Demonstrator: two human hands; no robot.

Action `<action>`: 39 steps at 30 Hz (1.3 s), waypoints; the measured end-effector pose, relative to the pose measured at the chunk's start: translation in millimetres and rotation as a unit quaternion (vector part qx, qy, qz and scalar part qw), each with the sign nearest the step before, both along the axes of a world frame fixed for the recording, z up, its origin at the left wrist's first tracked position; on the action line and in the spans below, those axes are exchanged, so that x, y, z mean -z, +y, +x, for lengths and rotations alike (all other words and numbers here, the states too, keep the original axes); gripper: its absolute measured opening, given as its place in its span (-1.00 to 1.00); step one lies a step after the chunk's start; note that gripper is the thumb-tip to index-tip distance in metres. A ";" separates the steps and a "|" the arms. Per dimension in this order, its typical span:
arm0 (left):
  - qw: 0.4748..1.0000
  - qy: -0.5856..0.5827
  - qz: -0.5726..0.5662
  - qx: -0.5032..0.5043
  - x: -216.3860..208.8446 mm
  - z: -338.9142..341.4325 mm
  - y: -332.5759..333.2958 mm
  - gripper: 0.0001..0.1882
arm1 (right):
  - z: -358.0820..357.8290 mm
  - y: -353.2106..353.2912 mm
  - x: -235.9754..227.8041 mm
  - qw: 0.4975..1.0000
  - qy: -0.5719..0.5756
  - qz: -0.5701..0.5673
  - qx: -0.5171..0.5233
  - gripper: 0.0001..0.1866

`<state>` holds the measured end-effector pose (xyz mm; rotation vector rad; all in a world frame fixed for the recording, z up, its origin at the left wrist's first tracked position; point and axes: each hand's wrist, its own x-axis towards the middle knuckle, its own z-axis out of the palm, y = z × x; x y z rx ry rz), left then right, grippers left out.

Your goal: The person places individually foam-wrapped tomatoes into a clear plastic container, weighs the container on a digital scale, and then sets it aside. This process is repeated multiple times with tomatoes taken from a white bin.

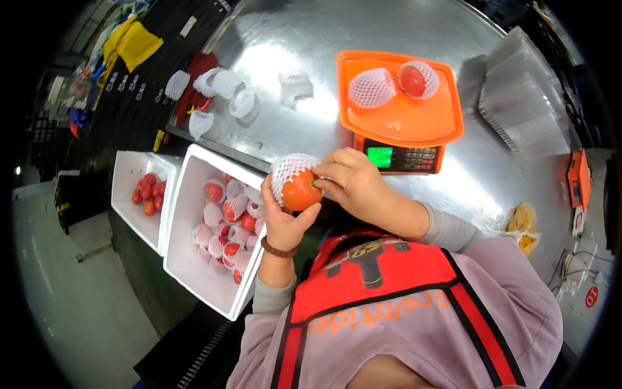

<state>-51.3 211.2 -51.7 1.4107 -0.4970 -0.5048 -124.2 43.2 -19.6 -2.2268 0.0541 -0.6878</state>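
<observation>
Fingers of the left hand [283, 220] curl around a round red tomato [301, 190] half-covered by a white foam mesh sleeve [289, 170], held above the near edge of the shiny steel table [291, 39]. The right hand [353, 181] pinches the sleeve beside the fruit. Just left stands a white foam box of sleeved tomatoes [214, 223], then another of bare ones [139, 191]. Beyond, an orange digital scale [398, 107] carries two sleeved tomatoes. Grey floor lies at left.
</observation>
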 end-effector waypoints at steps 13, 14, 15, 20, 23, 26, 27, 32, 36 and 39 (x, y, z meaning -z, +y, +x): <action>0.951 -0.274 0.124 0.068 -11.2 6.8 -68.7 -0.25 | -67.2 -44.7 -20.6 0.920 0.198 0.221 -0.257 -0.92; 0.910 -0.380 0.137 0.096 -25.5 8.2 -89.4 -0.28 | -78.0 -46.8 -7.3 0.934 0.177 0.195 -0.243 -0.92; 0.855 -0.481 0.150 0.121 -37.9 8.5 -109.4 -0.32 | -88.2 -49.0 9.6 0.945 0.156 0.171 -0.231 -0.90; 0.672 -0.645 0.284 0.229 -33.5 -2.7 -190.7 -0.32 | -116.1 -111.5 20.5 0.963 0.201 0.160 0.082 -0.79; 0.698 -0.632 0.235 0.241 -23.2 6.9 -204.6 -0.35 | -97.5 -139.0 25.1 0.975 0.117 0.117 0.151 -0.71; 0.831 -0.478 0.140 0.248 -19.6 6.1 -197.6 -0.34 | -82.7 -139.0 29.8 0.978 0.051 0.123 0.158 -0.64; 0.869 -0.420 0.106 0.239 -17.5 4.1 -192.4 -0.33 | -79.0 -137.8 31.6 0.976 0.040 0.140 0.162 -0.61; 0.948 -0.030 -0.048 0.314 -5.3 -4.8 -174.5 -0.15 | -73.5 -135.0 31.9 0.963 0.043 0.159 0.212 -0.74; 0.975 -0.137 -0.011 0.178 -15.3 -14.3 -179.2 -0.23 | -80.4 -104.8 20.1 0.967 0.046 0.073 0.242 -0.79; 0.898 -0.419 0.096 0.095 -15.8 -19.5 -191.2 -0.32 | -81.1 -100.2 32.1 0.962 0.047 0.059 0.263 -0.87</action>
